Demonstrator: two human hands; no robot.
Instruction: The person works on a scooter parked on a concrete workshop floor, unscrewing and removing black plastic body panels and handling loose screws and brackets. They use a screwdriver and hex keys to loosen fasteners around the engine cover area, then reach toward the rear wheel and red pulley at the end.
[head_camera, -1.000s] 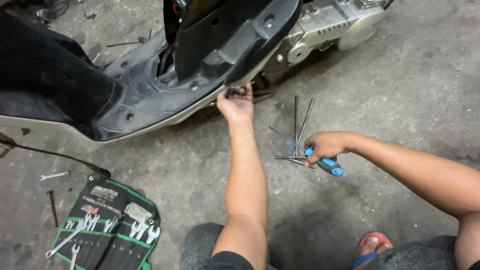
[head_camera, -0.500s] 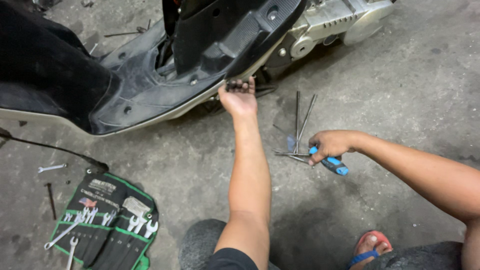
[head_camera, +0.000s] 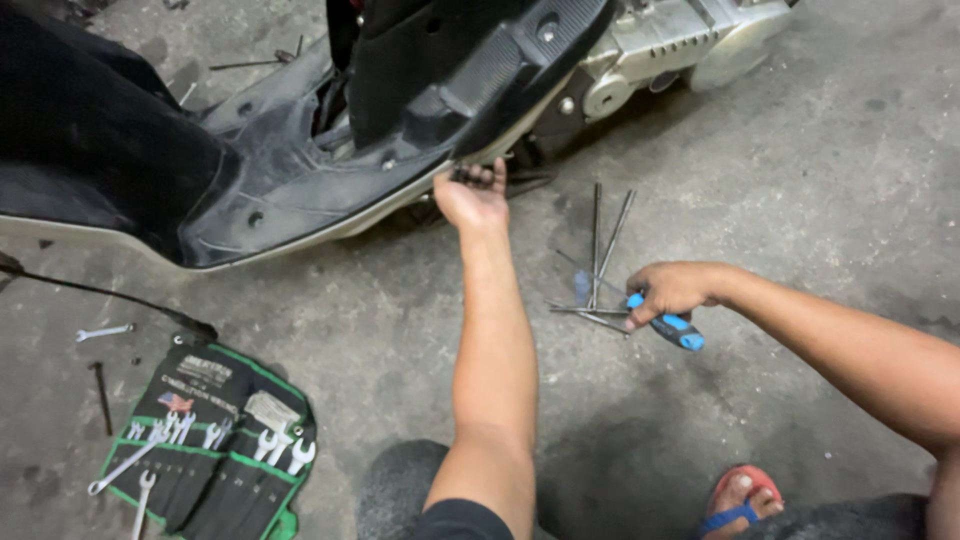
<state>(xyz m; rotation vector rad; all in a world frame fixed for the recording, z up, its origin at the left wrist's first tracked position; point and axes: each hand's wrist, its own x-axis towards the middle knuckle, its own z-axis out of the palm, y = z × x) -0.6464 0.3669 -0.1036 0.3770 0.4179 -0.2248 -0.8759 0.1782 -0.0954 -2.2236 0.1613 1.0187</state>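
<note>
The left hand (head_camera: 472, 197) reaches far out to the lower edge of the black scooter panel (head_camera: 300, 190), its fingers curled around something small and dark there that I cannot make out, while the right hand (head_camera: 672, 290) is closed on a blue-handled screwdriver (head_camera: 668, 325) over the long metal rods (head_camera: 597, 262) lying on the concrete floor (head_camera: 800, 180). The panel is still on the scooter, so its removal looks unfinished. An open green wrench roll (head_camera: 205, 440) lies near left, beside a loose spanner (head_camera: 103, 331) and a black cable (head_camera: 110, 297).
</note>
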